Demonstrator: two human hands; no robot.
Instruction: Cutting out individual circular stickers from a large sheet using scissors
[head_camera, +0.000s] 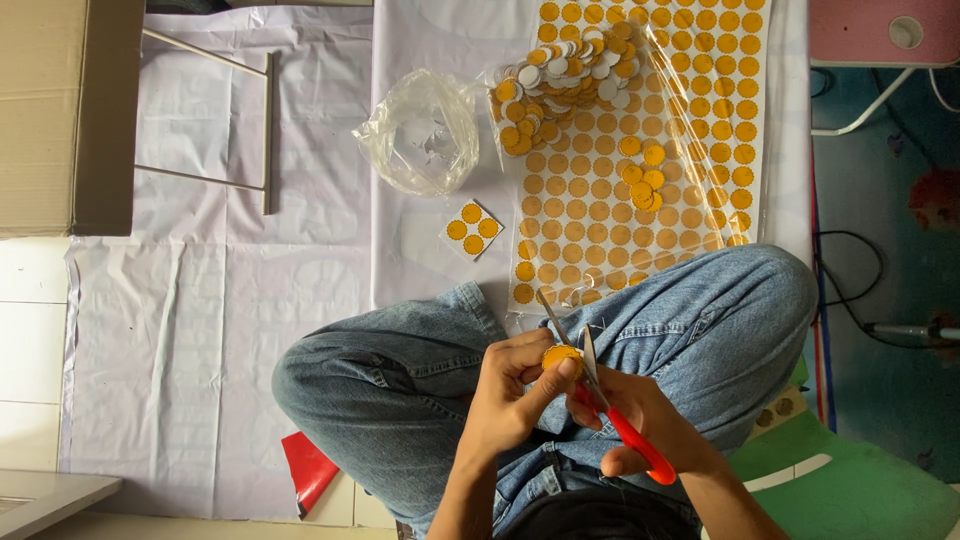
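one scissors (600, 395) — two plastic bags (420, 130)

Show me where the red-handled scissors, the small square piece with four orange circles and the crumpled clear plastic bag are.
red-handled scissors (628, 432), head view, on the red handle.
small square piece with four orange circles (473, 229), head view, at its centre.
crumpled clear plastic bag (420, 132), head view, on its middle.

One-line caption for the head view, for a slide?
Left hand pinches an orange round sticker while right hand trims it with red-handled scissors.
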